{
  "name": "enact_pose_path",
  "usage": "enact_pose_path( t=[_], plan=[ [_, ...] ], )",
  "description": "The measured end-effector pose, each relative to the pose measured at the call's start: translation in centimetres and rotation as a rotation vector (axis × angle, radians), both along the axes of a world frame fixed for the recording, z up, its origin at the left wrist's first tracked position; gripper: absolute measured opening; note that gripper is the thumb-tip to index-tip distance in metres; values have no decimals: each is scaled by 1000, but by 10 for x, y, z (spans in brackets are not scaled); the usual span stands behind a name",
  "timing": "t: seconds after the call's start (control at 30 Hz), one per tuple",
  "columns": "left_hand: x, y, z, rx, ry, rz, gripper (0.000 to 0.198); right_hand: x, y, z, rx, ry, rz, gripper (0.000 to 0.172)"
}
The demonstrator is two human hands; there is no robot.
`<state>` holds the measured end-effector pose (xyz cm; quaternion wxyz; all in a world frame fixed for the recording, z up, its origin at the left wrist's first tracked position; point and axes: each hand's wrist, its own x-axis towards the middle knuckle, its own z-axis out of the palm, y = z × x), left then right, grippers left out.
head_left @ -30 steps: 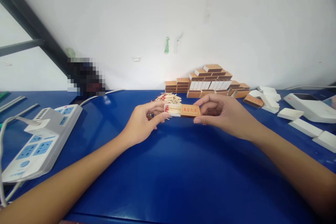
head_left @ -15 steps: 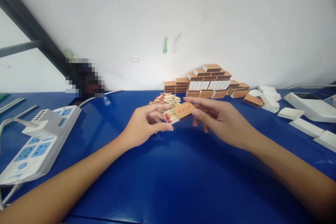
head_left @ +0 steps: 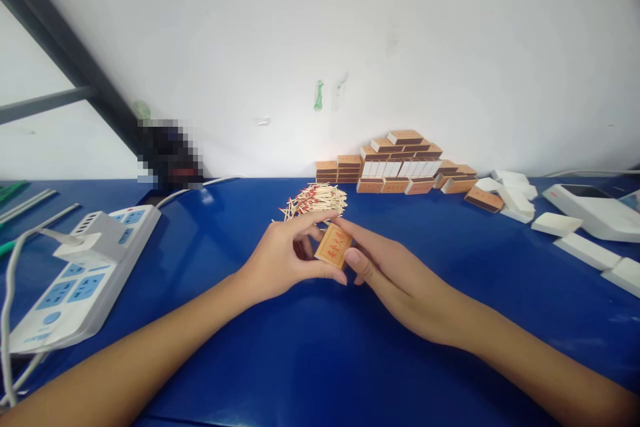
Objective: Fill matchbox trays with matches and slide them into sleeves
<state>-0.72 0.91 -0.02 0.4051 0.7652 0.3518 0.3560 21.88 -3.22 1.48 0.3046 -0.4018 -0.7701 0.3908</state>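
Note:
Between my two hands is a tan matchbox (head_left: 333, 244) with red characters on its top, held tilted above the blue table (head_left: 320, 360). My left hand (head_left: 295, 250) closes around its left side, thumb along the near edge and index finger across the far side. On the right side, my right hand (head_left: 380, 263) grips it with thumb and fingers. No matches show at the box's visible faces, and part of it is hidden by my fingers. Just behind my left hand lies a loose heap of red-tipped matches (head_left: 320, 199).
Stacked matchboxes (head_left: 400, 147) stand against the wall, with a smaller stack (head_left: 337, 169) to their left. White inner trays (head_left: 587, 250) lie scattered at the right beside a white device (head_left: 590, 210). A power strip (head_left: 95, 280) with cables sits at the left.
The matchbox was partly open with match heads showing; now its tray is pushed in. Both hands have come closer together and the box has turned and sits lower in view.

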Motion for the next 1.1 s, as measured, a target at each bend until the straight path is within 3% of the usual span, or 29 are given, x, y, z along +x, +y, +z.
enact_pose_path(
  t=[0.13, 0.2, 0.33, 0.43, 0.57, 0.67, 0.8, 0.93, 1.1],
  plan=[
    [3, 2, 10, 131, 88, 132, 45, 7, 10, -3, 85, -104, -142, 63],
    [2, 16, 17, 192, 122, 198, 40, 15, 21, -3, 160, -155, -231, 64],
    [0, 76, 28, 276, 176, 318, 38, 41, 48, -1, 348, -342, -427, 57],
    [3, 124, 27, 352, 289, 369, 29, 72, 66, 9, 448, -539, -582, 47],
    [16, 152, 18, 397, 333, 379, 24, 124, 78, 27, 477, -846, -815, 41],
    [24, 151, 15, 422, 352, 430, 32, 163, 82, 31, 327, -1016, -904, 38],
    [25, 143, 21, 440, 360, 519, 48, 196, 90, 21, 128, -1092, -834, 39],
    [19, 129, 33, 440, 390, 518, 40, 213, 97, 15, 190, -1026, -781, 43],
    [7, 75, 44, 465, 406, 462, 34, 246, 95, 19, 182, -1008, -916, 26]
  ],
)
